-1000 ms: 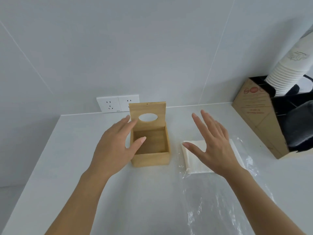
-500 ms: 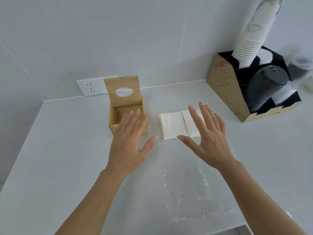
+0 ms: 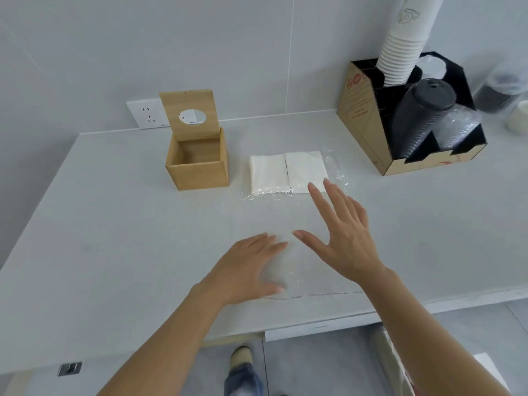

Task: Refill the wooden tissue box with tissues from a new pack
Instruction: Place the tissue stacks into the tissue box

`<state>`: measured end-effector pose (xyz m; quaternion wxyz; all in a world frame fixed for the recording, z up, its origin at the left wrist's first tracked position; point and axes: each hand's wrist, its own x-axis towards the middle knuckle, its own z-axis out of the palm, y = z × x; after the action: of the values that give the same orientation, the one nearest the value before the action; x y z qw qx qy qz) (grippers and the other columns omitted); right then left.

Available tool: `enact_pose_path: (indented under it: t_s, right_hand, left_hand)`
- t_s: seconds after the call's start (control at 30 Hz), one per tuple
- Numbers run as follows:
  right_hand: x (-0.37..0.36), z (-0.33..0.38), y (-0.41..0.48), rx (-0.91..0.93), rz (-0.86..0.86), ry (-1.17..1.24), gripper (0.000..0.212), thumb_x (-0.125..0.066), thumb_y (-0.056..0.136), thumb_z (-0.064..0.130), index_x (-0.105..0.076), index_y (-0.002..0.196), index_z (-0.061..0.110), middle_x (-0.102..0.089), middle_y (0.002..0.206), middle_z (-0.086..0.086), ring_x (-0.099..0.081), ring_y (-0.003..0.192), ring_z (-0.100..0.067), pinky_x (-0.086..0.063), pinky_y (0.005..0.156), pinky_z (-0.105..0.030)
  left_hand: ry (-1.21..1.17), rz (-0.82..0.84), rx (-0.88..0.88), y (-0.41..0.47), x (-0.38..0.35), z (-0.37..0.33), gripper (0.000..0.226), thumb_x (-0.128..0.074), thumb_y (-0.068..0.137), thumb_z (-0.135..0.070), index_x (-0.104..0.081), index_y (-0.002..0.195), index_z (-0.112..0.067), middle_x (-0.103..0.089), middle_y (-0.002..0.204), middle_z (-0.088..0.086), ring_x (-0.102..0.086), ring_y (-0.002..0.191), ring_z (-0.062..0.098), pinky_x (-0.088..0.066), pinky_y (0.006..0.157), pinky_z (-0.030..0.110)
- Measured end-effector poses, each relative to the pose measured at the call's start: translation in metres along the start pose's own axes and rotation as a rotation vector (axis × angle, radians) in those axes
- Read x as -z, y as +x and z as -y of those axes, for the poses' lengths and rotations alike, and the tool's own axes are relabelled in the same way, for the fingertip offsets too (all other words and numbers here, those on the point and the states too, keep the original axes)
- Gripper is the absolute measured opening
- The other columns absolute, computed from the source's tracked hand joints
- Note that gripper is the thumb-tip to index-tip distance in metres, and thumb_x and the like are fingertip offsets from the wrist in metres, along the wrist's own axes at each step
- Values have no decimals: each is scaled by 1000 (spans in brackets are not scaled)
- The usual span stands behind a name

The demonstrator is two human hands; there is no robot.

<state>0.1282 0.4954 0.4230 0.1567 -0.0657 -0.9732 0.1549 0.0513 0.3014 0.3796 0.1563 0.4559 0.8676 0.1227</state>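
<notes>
While spread: left hand [image 3: 248, 268] on plastic wrap [image 3: 288, 252].

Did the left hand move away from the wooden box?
Yes. The left hand was right by the wooden box a second ago; now it lies nearer the person, down on the clear wrapper.

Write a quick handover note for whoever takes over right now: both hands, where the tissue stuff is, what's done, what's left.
Left hand: open, empty, palm down on the clear plastic wrapper near the counter's front edge.
Right hand: open, empty, fingers spread above the wrapper, just short of the tissues.
Wooden tissue box: on the white counter, lid tipped up, inside empty.
Tissue stack: bare on the wrapper's far end, right of the box, apart from it.
Done: box opened, tissues laid bare.
Left: lift the stack into the box, close the lid.
</notes>
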Motion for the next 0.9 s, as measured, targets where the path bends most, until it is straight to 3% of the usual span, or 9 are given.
enact_pose_path:
  t_s: [0.17, 0.37, 0.47, 0.53, 0.57, 0.63, 0.77, 0.9]
  right_hand:
    - [-2, -9, -14, 30, 40, 26, 75, -30, 84, 66, -17, 146, 28, -26, 154, -11, -27, 140, -26, -18, 111, -41]
    - [-6, -11, -22, 53, 71, 61, 76, -31, 85, 65, -21, 147, 21, -32, 151, -11, -34, 137, -26, -23, 109, -41]
    - [-8, -8, -22, 75, 86, 72, 75, -35, 86, 62, -29, 145, 16, -38, 147, -12, -41, 132, -26, -28, 107, -43]
    - [-11, -8, -22, 127, 72, 48, 71, -41, 87, 57, -38, 141, 11, -46, 142, -13, -49, 125, -27, -33, 103, -43]
    - [-13, -8, -22, 165, 55, 39, 67, -45, 87, 54, -43, 138, 9, -51, 137, -13, -53, 121, -27, -36, 100, -42]
    - [-17, -9, -23, 260, -20, 51, 56, -54, 88, 43, -54, 128, 4, -61, 125, -13, -60, 110, -27, -45, 92, -41]
    - [-27, -1, -29, 486, -170, 145, 20, -61, 75, 2, -70, 93, 0, -70, 86, -12, -63, 70, -31, -48, 61, -38]
    - [-37, 8, -34, 579, -91, 150, 18, -47, 62, -7, -62, 63, 3, -61, 63, -8, -45, 50, -26, -36, 46, -33]
  left_hand:
    - [33, 79, -11, -1, -16, -2, 79, -56, 82, -53, -13, 145, -36, -10, 157, -9, -2, 144, 8, 1, 112, 24]
    - [-2, 11, 54, 8, -8, -1, 62, -54, 90, -32, -25, 144, -30, -22, 155, -8, -18, 141, 10, -9, 111, 22]
    - [24, -21, 44, 10, -4, -2, 49, -52, 91, -26, -39, 139, -22, -36, 149, -3, -34, 135, 16, -29, 105, 27]
    - [142, -90, -57, 11, -4, -9, 37, -60, 84, -17, -58, 120, -10, -58, 129, 7, -56, 116, 25, -49, 89, 31]
    - [191, -138, -112, 11, -5, -11, 28, -66, 77, -12, -66, 104, -6, -67, 111, 11, -66, 98, 28, -54, 76, 32]
    - [233, -166, -150, 14, -5, -15, 10, -68, 72, -7, -68, 82, -4, -70, 82, 10, -67, 70, 30, -54, 59, 31]
    - [-20, -163, 87, 26, 8, -15, 11, -49, 86, -16, -59, 84, -11, -65, 78, 4, -58, 72, 30, -45, 64, 35]
    - [-233, -192, 130, 39, 32, -18, 6, -53, 85, -20, -57, 82, -18, -64, 73, -3, -58, 71, 23, -47, 66, 33]
